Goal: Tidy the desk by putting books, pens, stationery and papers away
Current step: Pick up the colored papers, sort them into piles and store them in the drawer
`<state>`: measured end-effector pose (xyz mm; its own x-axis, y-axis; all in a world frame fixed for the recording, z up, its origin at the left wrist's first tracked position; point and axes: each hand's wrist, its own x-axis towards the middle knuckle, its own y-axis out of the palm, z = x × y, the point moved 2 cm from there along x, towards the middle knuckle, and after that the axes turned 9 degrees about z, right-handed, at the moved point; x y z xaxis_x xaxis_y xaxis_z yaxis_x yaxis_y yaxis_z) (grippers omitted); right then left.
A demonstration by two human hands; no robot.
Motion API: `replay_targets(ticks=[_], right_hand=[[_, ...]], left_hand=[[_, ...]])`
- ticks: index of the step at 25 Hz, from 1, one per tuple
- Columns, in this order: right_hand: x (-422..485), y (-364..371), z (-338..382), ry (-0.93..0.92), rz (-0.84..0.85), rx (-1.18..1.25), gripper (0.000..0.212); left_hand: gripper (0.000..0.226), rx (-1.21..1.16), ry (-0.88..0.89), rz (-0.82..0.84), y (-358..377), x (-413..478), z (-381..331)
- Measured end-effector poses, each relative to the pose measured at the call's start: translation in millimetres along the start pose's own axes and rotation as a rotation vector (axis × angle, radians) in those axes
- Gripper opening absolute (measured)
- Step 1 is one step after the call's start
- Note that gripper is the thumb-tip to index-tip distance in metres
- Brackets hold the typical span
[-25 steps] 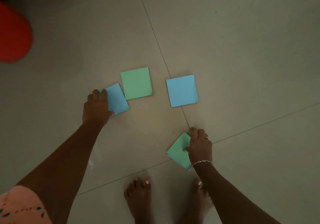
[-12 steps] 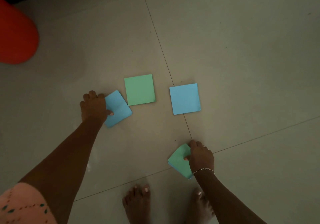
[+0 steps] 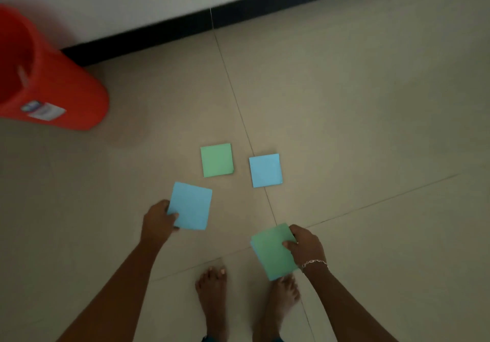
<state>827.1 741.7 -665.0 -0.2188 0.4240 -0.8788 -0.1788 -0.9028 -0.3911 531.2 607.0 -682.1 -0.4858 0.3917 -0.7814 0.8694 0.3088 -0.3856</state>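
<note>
Four square paper pads are in view over a tiled floor. My left hand [image 3: 158, 222] grips a blue pad [image 3: 192, 206] by its left edge, lifted off the floor. My right hand [image 3: 305, 246] pinches a green pad [image 3: 273, 251], thumb on top, with a thin blue layer showing under its left edge. A second green pad [image 3: 217, 160] and a second blue pad [image 3: 265, 170] lie flat on the floor farther ahead, side by side.
A red plastic bucket [image 3: 50, 90] with a label stands at the far left. A white wall with a black skirting [image 3: 212, 21] runs across the back. My bare feet [image 3: 212, 296] stand on the tiles below the pads.
Both hands have lifted their pads off the floor and drawn them toward me. The view has risen, so the wall and more of the bucket show.
</note>
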Motion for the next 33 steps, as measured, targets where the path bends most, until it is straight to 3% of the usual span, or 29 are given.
replay_targets(ticks=[5, 10, 17, 26, 33], right_hand=[[-111.4, -76.7, 50.7, -0.090, -0.141, 0.200, 0.027], [-230.3, -171.0, 133.7, -0.240, -0.277, 0.414, 0.022], [-372.5, -244.5, 255.9, -0.411, -0.303, 0.657, 0.020], [-474.9, -234.0, 388.1, -0.711, -0.141, 0.575, 0.023], [-529.6, -130.2, 461.6, -0.881, 0.125, 0.366, 0.026]], left_hand=[[0.021, -0.352, 0.010, 0.065, -36.9, -120.0, -86.4], [0.023, -0.454, 0.139, 0.116, -120.5, -236.3, -196.8], [0.029, -0.637, 0.305, 0.069, -247.8, -374.2, -274.8], [0.021, -0.913, 0.375, -0.179, -332.5, -497.4, -246.9], [0.020, -1.043, 0.314, -0.510, -374.1, -593.0, -138.0]])
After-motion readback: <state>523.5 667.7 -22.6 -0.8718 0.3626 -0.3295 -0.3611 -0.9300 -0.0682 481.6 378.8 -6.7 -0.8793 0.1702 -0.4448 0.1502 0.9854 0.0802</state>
